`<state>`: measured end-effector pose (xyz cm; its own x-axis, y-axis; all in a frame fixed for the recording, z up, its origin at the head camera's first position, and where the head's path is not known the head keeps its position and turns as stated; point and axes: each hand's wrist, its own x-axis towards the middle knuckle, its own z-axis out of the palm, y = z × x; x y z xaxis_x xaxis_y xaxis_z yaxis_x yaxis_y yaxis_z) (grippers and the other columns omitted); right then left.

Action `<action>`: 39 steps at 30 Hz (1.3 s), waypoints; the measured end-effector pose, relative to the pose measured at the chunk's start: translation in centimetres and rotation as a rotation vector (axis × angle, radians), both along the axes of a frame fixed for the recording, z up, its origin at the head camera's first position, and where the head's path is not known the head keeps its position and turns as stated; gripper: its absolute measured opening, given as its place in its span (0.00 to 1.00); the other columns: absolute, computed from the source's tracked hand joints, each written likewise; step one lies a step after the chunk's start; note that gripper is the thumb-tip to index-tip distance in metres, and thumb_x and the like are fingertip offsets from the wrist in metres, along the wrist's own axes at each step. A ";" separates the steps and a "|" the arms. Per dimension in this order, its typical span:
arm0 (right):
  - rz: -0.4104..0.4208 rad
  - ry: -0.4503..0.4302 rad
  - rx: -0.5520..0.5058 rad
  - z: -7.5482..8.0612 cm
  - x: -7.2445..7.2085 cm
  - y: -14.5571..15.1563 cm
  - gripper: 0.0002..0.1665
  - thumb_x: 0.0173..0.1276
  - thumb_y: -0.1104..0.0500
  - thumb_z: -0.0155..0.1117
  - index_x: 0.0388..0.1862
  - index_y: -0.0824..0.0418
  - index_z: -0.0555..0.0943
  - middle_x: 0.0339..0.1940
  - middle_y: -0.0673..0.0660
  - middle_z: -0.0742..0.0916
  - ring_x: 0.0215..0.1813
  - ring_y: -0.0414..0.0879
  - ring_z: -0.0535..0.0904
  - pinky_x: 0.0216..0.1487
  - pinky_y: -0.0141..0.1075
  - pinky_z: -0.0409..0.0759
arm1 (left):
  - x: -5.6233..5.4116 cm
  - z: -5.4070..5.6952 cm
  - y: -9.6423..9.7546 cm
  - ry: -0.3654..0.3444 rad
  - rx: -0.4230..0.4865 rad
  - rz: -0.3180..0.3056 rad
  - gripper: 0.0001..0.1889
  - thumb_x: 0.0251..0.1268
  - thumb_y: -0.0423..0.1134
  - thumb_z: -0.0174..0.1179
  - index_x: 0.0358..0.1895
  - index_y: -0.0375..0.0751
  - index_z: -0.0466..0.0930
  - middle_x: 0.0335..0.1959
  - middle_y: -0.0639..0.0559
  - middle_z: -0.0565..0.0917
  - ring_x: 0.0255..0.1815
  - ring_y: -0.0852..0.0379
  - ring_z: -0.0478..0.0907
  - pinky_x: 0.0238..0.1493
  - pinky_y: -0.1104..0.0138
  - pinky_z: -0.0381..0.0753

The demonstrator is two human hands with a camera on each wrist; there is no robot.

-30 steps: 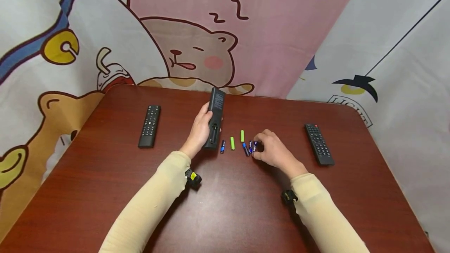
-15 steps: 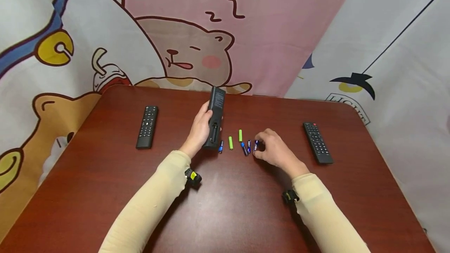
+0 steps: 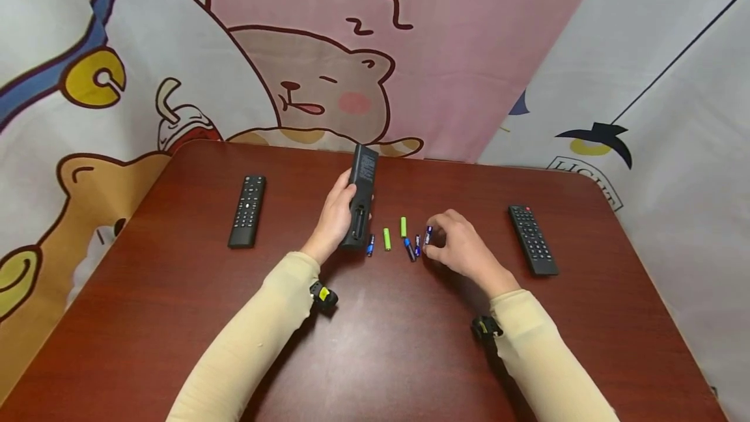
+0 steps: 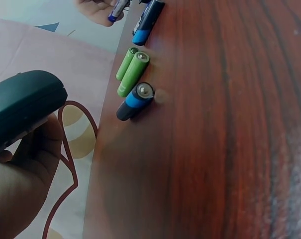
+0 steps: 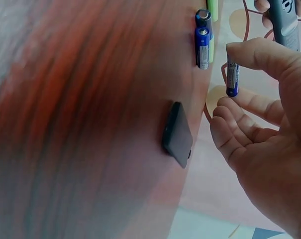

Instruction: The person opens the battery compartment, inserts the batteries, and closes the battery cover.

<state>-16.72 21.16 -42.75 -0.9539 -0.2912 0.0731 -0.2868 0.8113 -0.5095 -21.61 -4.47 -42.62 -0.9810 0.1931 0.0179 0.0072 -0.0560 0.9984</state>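
Note:
My left hand (image 3: 335, 210) grips a black remote control (image 3: 364, 178), its back turned up and an open battery compartment (image 3: 358, 221) showing at the near end. To the right, my right hand (image 3: 459, 246) pinches a dark blue battery (image 5: 232, 77) by its two ends, between thumb and index finger, raised off the table in the right wrist view. Between the hands lie two green batteries (image 3: 387, 239) and, near the remote, a black-and-blue battery (image 3: 371, 245). Another black-and-blue battery (image 3: 409, 249) lies beside a dark blue battery (image 3: 418, 245), just left of my right fingertips.
A second remote control (image 3: 247, 211) lies buttons up at the left of the brown table (image 3: 363, 357). A third remote control (image 3: 532, 240) lies at the right. Behind the table's far edge hangs a printed cloth (image 3: 457, 70).
My right hand has drawn the pinched dark blue battery slightly right, away from the other batteries, and lifted it. The left hand keeps its hold on the remote control.

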 end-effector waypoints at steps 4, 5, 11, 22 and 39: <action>-0.001 0.012 -0.033 0.2 0.1 -0.1 0.26 0.58 0.63 0.77 0.55 0.69 0.81 0.49 0.63 0.82 0.49 0.57 0.81 0.50 0.51 0.82 | 0.0 0.1 0.1 -0.002 0.009 0.003 0.27 0.83 0.39 0.33 0.81 0.48 0.57 0.54 0.31 0.77 0.35 0.50 0.78 0.37 0.63 0.81; 0.000 0.016 -0.038 0.2 0.1 -0.2 0.26 0.58 0.64 0.77 0.55 0.69 0.81 0.49 0.63 0.82 0.49 0.57 0.82 0.50 0.51 0.82 | 0.0 0.2 0.1 -0.002 0.008 0.004 0.27 0.83 0.39 0.33 0.81 0.48 0.57 0.54 0.31 0.77 0.35 0.50 0.78 0.37 0.63 0.81; -0.003 0.027 -0.058 0.6 0.3 -0.5 0.26 0.59 0.64 0.77 0.56 0.69 0.81 0.48 0.62 0.82 0.49 0.57 0.83 0.50 0.51 0.83 | 0.0 0.3 0.4 -0.002 0.017 0.003 0.27 0.83 0.39 0.33 0.81 0.47 0.58 0.53 0.31 0.77 0.34 0.51 0.78 0.36 0.64 0.81; 0.009 0.027 -0.090 1.1 0.7 -1.4 0.27 0.61 0.62 0.77 0.58 0.69 0.81 0.50 0.61 0.83 0.49 0.56 0.83 0.48 0.49 0.82 | 0.0 0.4 0.6 0.006 0.004 0.020 0.27 0.82 0.38 0.33 0.81 0.45 0.58 0.54 0.28 0.78 0.34 0.51 0.79 0.36 0.64 0.81; 0.010 0.070 -0.173 1.4 1.1 -2.2 0.26 0.62 0.61 0.77 0.57 0.68 0.80 0.49 0.63 0.83 0.47 0.57 0.85 0.47 0.49 0.84 | 0.1 0.2 1.4 0.001 0.012 -0.009 0.27 0.83 0.38 0.33 0.81 0.46 0.58 0.57 0.29 0.77 0.45 0.45 0.79 0.38 0.63 0.81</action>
<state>-15.61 18.98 -41.35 -0.9418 -0.2777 0.1894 -0.3340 0.7101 -0.6198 -21.53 -3.07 -42.45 -0.9792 0.2017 0.0207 0.0072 -0.0677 0.9977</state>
